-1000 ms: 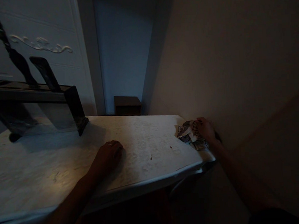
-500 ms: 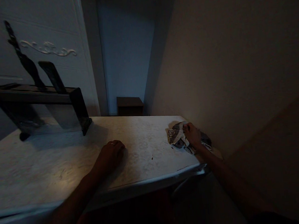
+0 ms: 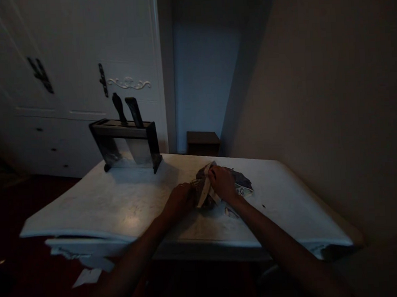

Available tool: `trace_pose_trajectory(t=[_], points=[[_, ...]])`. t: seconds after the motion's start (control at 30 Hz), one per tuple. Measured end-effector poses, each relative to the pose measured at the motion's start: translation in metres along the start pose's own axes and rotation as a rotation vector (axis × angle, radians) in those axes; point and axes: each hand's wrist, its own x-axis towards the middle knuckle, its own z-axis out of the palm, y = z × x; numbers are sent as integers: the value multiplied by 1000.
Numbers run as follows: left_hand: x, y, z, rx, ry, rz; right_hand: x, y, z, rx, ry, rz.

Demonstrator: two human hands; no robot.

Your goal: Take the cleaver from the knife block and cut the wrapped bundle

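Observation:
A crumpled patterned cloth lies on the white table top near its middle. My right hand rests on top of the cloth with its fingers closed around a fold. My left hand sits on the table just left of the cloth and touches its edge with curled fingers. The room is dim.
A black knife block with two knife handles stands at the table's far edge. White cabinet doors with dark handles rise behind it. A wall runs along the right side. A small dark box sits on the floor beyond the table.
My right hand has dragged the cloth from the table's right corner toward the middle. It now meets my left hand. My head has pulled back and turned right.

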Motion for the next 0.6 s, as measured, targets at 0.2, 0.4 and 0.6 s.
trace_pose_trajectory(t=[0.2,0.4,0.6], points=[[1,-10,-2,-186,412,-265,28,-47,29,76,-70,-184],[1,-11,-7,-47,604,-361,38,-59,44,477,-129,-435],[2,-9,-5,-23,483,-422,36,-20,34,549,53,-326]])
